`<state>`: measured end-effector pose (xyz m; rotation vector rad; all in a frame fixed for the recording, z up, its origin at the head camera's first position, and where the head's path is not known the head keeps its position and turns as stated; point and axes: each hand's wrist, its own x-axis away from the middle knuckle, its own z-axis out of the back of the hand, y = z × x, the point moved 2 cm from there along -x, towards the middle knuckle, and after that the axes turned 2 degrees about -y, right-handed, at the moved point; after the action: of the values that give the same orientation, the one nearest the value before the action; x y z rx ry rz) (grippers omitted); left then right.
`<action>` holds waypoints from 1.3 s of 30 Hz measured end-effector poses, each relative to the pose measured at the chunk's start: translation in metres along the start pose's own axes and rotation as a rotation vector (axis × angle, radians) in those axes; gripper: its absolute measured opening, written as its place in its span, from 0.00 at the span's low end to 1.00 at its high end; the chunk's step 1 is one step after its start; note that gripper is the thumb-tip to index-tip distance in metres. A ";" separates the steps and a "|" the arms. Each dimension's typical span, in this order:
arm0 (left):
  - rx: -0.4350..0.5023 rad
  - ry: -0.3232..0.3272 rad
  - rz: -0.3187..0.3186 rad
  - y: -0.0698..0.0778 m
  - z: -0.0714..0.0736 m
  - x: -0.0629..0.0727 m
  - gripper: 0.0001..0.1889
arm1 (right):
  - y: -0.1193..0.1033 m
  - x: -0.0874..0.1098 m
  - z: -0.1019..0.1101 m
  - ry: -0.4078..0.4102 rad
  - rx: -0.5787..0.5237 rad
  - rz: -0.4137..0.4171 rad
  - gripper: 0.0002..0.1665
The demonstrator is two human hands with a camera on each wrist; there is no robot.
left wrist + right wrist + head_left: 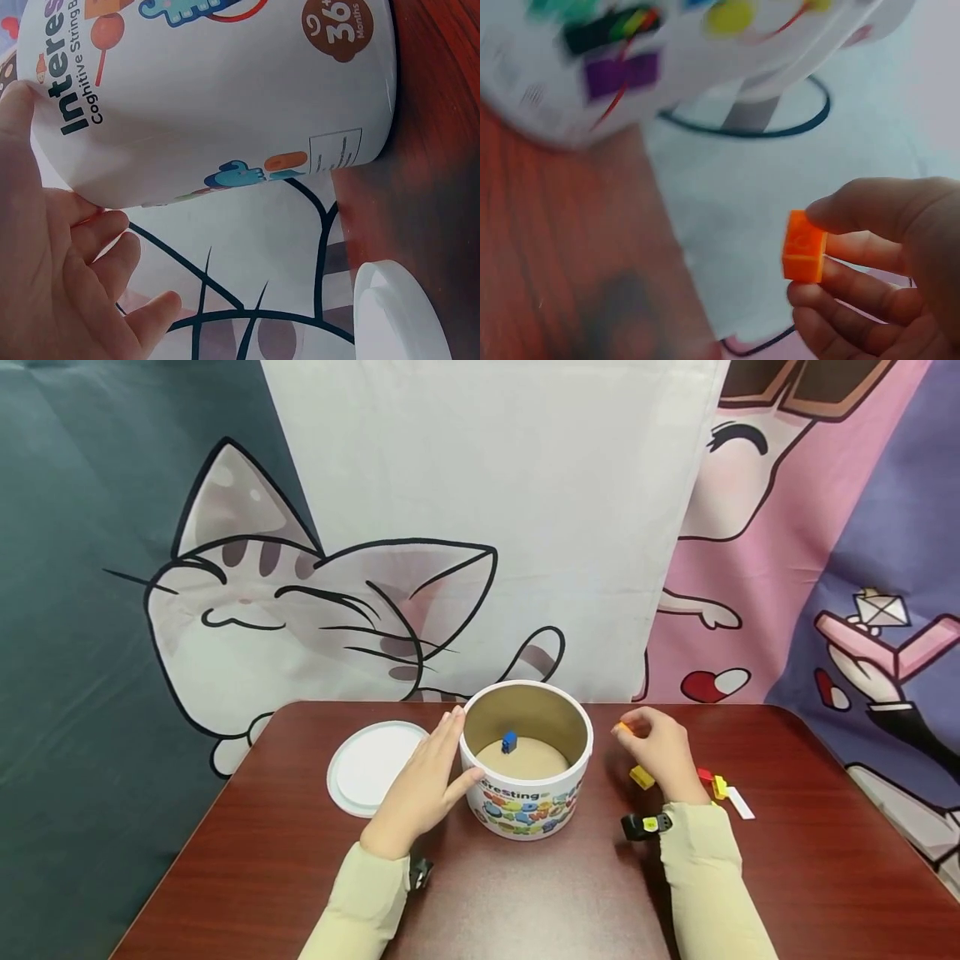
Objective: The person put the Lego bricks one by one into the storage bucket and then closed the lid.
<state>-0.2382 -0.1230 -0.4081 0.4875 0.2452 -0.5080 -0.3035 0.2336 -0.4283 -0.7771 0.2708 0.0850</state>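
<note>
A white printed bucket (525, 810) stands upright and uncovered on the table, with a small blue brick (509, 742) on its floor. My left hand (423, 785) rests against the bucket's left side, thumb and fingertips at the rim and the fingers fairly straight. To the right of the bucket, my right hand (663, 752) pinches an orange toy brick (804, 247) between thumb and fingers, held above the table. Below that hand lies a yellow brick (642, 777).
A round white lid (375, 767) lies on the brown table (247, 860) left of the bucket. Beside the right wrist are a red brick (704, 775), another yellow brick (720, 787) and a white flat piece (740, 802). A printed cloth (480, 485) hangs behind the table.
</note>
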 end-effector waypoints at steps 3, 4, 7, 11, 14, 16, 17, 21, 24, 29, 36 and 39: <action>-0.009 0.015 0.002 -0.001 0.001 0.001 0.44 | -0.009 0.000 0.002 0.077 -0.031 0.023 0.13; -0.012 0.019 0.002 -0.002 0.001 0.002 0.44 | -0.012 0.000 0.002 0.106 -0.041 0.031 0.13; -0.017 0.024 0.001 -0.004 0.000 0.002 0.44 | -0.022 0.001 0.003 0.179 -0.077 0.053 0.14; -0.013 0.022 -0.003 -0.005 -0.001 0.003 0.44 | -0.038 0.005 0.003 0.266 -0.154 0.090 0.14; -0.007 0.021 -0.008 -0.005 -0.001 0.002 0.44 | -0.050 0.008 0.004 0.310 -0.206 0.129 0.13; -0.006 0.022 -0.010 -0.004 -0.001 0.002 0.44 | -0.058 0.010 0.004 0.328 -0.231 0.152 0.13; -0.005 0.023 -0.013 -0.004 -0.001 0.002 0.44 | -0.061 0.011 0.004 0.330 -0.244 0.159 0.14; -0.002 0.024 -0.014 -0.004 -0.002 0.002 0.44 | -0.076 0.017 0.001 0.323 -0.317 0.181 0.14; -0.002 0.021 -0.013 -0.003 -0.002 0.001 0.44 | -0.086 0.020 -0.003 0.304 -0.340 0.212 0.13; -0.001 0.024 -0.011 -0.002 -0.002 0.000 0.44 | -0.099 0.023 -0.012 0.264 -0.321 0.302 0.15; 0.005 0.017 -0.013 0.000 -0.001 -0.001 0.44 | -0.107 0.028 -0.022 0.223 -0.310 0.381 0.15; 0.009 0.015 -0.013 0.000 -0.002 -0.001 0.44 | -0.108 0.029 -0.026 0.187 -0.348 0.398 0.18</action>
<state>-0.2393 -0.1214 -0.4089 0.4992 0.2601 -0.5183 -0.2624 0.1381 -0.3799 -1.0703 0.5975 0.4455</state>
